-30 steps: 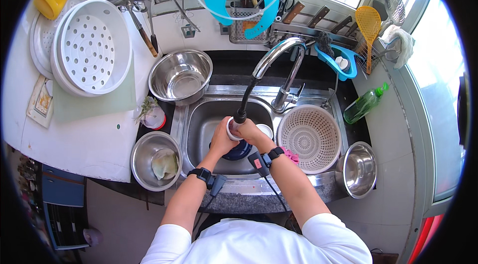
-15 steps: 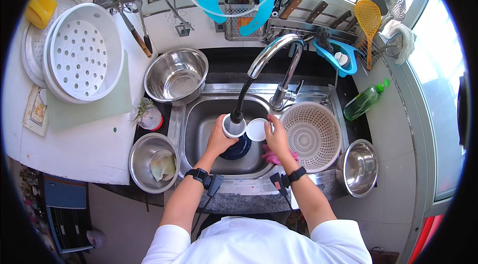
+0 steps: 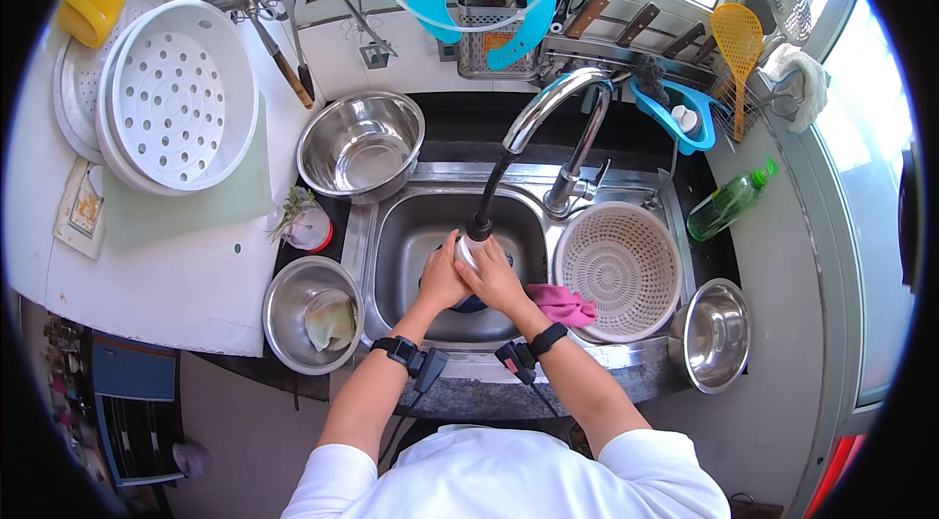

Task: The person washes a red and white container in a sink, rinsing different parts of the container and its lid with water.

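Over the sink basin (image 3: 396,235), my two hands are pressed close together around a small white container (image 3: 466,252) under the faucet spout (image 3: 478,227). My left hand (image 3: 440,279) wraps its left side, and my right hand (image 3: 497,280) closes over it from the right. Fingers cover most of the container. The white round lid is not distinguishable; my hands may hide it. Below my hands, a dark blue object (image 3: 472,305) shows partly in the basin. A pink cloth (image 3: 563,305) hangs over the sink's right edge, just beside my right wrist.
A beige colander (image 3: 675,270) stands right of the basin, with a steel bowl (image 3: 710,335) beyond it. Two steel bowls (image 3: 360,133) sit left. The curved chrome faucet (image 3: 558,100) arches over the sink. A green bottle (image 3: 729,204) lies at far right.
My right hand has moved left from holding the white lid apart, and now meets my left hand around the container. More of the pink cloth shows. The whole view has shifted slightly.
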Demonstrator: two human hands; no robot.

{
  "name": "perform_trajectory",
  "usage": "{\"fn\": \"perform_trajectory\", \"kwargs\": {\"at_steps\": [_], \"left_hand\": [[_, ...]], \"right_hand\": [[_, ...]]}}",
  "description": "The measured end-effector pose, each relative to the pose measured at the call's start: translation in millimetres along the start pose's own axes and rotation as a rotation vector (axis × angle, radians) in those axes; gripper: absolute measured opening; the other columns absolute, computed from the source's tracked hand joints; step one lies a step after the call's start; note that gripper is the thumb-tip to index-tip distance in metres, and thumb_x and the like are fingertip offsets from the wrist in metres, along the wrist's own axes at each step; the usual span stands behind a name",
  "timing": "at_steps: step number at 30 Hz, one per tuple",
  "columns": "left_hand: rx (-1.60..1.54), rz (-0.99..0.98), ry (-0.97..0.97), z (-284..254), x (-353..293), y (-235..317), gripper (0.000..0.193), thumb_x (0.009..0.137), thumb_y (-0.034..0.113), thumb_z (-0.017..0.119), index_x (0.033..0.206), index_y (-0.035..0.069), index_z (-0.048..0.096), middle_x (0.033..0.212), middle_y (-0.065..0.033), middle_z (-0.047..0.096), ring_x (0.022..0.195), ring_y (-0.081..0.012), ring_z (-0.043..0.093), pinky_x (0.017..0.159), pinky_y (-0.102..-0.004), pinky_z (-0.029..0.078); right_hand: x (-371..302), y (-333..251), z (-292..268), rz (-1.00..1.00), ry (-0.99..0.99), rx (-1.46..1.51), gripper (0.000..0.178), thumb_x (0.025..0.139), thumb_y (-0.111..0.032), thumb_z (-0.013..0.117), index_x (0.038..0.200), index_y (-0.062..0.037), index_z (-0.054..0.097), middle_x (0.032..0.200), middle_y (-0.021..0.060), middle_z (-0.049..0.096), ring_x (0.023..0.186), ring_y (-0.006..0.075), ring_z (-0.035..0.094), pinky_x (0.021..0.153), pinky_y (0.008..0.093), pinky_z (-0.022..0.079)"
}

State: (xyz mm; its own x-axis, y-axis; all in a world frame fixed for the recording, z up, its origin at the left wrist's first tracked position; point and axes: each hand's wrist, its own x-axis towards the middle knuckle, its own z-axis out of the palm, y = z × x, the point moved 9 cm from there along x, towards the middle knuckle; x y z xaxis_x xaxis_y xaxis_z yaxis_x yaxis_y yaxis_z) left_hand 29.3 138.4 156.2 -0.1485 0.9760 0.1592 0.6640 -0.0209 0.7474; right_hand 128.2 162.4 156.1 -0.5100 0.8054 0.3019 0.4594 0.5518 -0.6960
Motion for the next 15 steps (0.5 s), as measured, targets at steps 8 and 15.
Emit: {"fn": "perform_trajectory", "kwargs": {"at_steps": [8,15], "left_hand": [[0.012,-0.002,-0.033,3.4,-10.6,-10.8,0.098,0.053,0.028,0.084,0.134,-0.002,0.037,0.111,-0.0235,0.061,0.102,-0.0412,0.058,0.089,-0.0449,0.046],[-0.027,0.041,-0.081,1.4,-7.5,0.4,0.106,0.052,0.028,0.083,0.140,-0.002,0.031,0.116,-0.0225,0.058,0.106,-0.0390,0.054,0.094,-0.0420,0.043]], "right_hand": [[-1.2,3.8,15.9,0.008,-0.050,0.020,0.051,0.085,-0.029,0.060,0.127,-0.0006,0.051,0.117,0.0258,0.055,0.110,0.0436,0.050,0.099,0.0450,0.038],[5.3,7.3,3.1,0.166,-0.137,0.126,0.055,0.077,-0.032,0.064,0.128,-0.0117,0.054,0.115,0.0241,0.057,0.107,0.0403,0.055,0.092,0.0418,0.045]]}}
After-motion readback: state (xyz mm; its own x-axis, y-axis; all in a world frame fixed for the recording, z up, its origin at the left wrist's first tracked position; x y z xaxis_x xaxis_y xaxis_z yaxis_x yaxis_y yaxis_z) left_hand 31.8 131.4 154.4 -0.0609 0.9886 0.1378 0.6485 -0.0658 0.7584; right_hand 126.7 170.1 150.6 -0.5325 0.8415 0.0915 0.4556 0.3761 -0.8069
